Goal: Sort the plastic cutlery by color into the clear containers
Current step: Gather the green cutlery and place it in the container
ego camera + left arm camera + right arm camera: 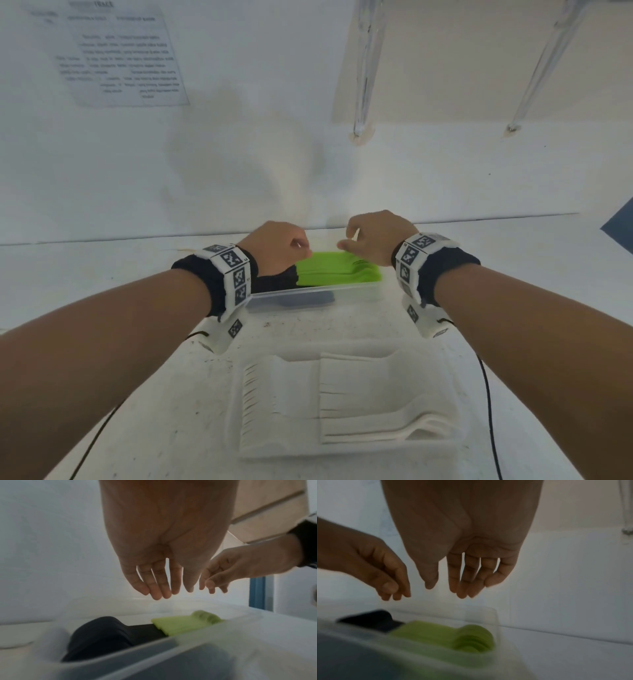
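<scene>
Only the head view shows white cutlery (346,404); wrist views show black cutlery (102,632).

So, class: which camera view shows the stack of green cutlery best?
The head view: the green cutlery lies sharp and bright in the far clear container, beyond the near rim. The right wrist view shows it blurred, with rounded ends; the left wrist view shows only a blurred part beside dark cutlery.

Lime-green spoons (337,270) are showing bright beside black cutlery (274,278) in the clear container (342,295) — a dark blue-grey piece (301,299) is lying at its near wall. White forks (359,397) are blending into the white table (171,377). Wrist bands (233,274) are showing black-and-white square patterns.
</scene>
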Demonstrator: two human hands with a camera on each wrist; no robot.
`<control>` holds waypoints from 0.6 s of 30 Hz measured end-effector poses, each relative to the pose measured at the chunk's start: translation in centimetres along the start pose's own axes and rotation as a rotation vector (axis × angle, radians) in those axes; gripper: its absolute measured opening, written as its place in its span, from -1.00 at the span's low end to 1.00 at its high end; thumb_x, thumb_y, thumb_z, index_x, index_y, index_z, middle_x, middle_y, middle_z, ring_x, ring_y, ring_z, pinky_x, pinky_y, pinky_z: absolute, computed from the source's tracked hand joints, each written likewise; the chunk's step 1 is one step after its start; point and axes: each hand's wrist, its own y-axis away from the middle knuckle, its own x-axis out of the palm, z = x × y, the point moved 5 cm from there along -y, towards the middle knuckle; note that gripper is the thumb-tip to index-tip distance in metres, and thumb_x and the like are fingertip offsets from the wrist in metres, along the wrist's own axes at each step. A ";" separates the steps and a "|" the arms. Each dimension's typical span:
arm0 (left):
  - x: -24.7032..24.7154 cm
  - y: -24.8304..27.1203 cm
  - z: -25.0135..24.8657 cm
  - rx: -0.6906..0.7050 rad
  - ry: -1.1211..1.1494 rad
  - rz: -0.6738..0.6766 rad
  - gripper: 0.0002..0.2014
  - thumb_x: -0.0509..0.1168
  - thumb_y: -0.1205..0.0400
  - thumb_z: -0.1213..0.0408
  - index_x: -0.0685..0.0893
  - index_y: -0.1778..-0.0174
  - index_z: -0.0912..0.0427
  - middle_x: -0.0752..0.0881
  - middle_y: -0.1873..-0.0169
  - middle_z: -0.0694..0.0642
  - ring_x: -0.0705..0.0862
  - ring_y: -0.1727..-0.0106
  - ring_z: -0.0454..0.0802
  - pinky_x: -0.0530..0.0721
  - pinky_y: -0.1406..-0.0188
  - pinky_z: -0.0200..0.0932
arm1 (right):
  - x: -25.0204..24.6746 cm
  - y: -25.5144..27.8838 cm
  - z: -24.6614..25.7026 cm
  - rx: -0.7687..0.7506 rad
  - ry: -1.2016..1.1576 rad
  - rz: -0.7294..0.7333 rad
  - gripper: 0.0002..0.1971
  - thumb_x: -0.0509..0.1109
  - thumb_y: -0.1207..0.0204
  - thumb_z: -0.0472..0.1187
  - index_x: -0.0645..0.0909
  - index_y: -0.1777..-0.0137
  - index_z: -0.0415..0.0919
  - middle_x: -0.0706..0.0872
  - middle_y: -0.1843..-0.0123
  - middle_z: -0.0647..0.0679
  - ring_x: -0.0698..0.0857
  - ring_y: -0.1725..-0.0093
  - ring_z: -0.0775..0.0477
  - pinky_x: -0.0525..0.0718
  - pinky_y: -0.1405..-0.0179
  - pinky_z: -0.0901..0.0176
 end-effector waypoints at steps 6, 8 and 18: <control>-3.8 5.1 4.5 -0.227 0.062 -0.007 -0.29 0.32 -0.70 -0.19 0.37 -0.70 0.08 0.56 -0.53 0.15 0.56 -0.49 0.09 0.44 -0.44 -0.08 | -1.0 0.2 6.9 -0.031 -0.326 0.046 -0.31 0.30 -0.52 0.49 0.50 -0.48 0.06 0.68 -0.38 -0.02 0.67 -0.30 -0.11 0.61 -0.36 -0.03; -5.1 7.7 6.6 -0.293 0.036 0.009 -0.21 0.31 -0.68 -0.24 0.28 -0.75 0.09 0.51 -0.59 0.14 0.50 -0.57 0.11 0.41 -0.52 -0.04 | -1.2 0.3 10.3 -0.073 -0.330 0.077 -0.25 0.26 -0.54 0.50 0.47 -0.55 0.00 0.61 -0.49 -0.05 0.58 -0.44 -0.14 0.52 -0.39 0.00; -10.3 24.1 20.4 -0.571 0.049 -0.064 -0.39 0.34 -0.64 -0.29 0.58 -0.48 0.02 0.62 -0.41 0.05 0.57 -0.42 0.03 0.50 -0.44 0.01 | 3.7 1.8 31.6 -0.289 -0.347 0.193 -0.22 0.27 -0.53 0.51 0.49 -0.53 -0.06 0.59 -0.44 0.01 0.56 -0.44 -0.11 0.49 -0.38 -0.04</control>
